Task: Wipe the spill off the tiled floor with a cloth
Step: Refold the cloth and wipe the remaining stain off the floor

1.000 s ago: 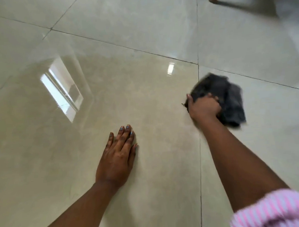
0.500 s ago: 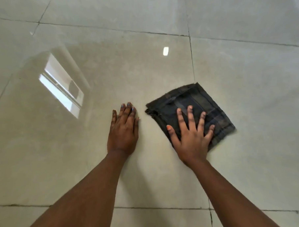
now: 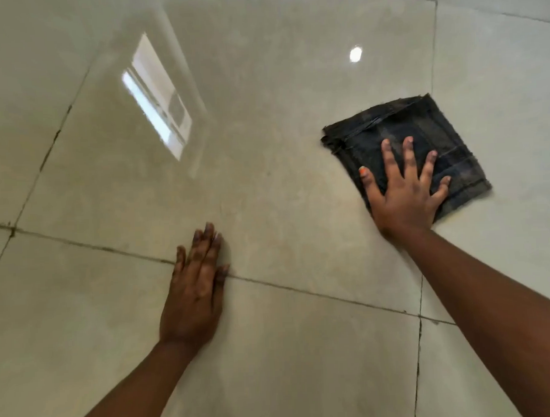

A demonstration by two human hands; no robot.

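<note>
We see the glossy tiled floor (image 3: pixel 266 183); our right hand (image 3: pixel 405 196) presses the folded dark cloth (image 3: pixel 421 129) flat with fingers spread straight; our left hand (image 3: pixel 195 293) lies flat across a grout line, fingers straight together; we cannot make out any spill.

The floor (image 3: pixel 273 350) is made of large glossy tiles in a pale beige, stone-like colour. Dark grout lines (image 3: pixel 318 296) run between them; one crosses from the left to the right in the near part, and another goes from near to far on the right side. A bright window reflection (image 3: pixel 157 98) shines on the far left, and a small round light spot (image 3: pixel 355 54) lies far right.
</note>
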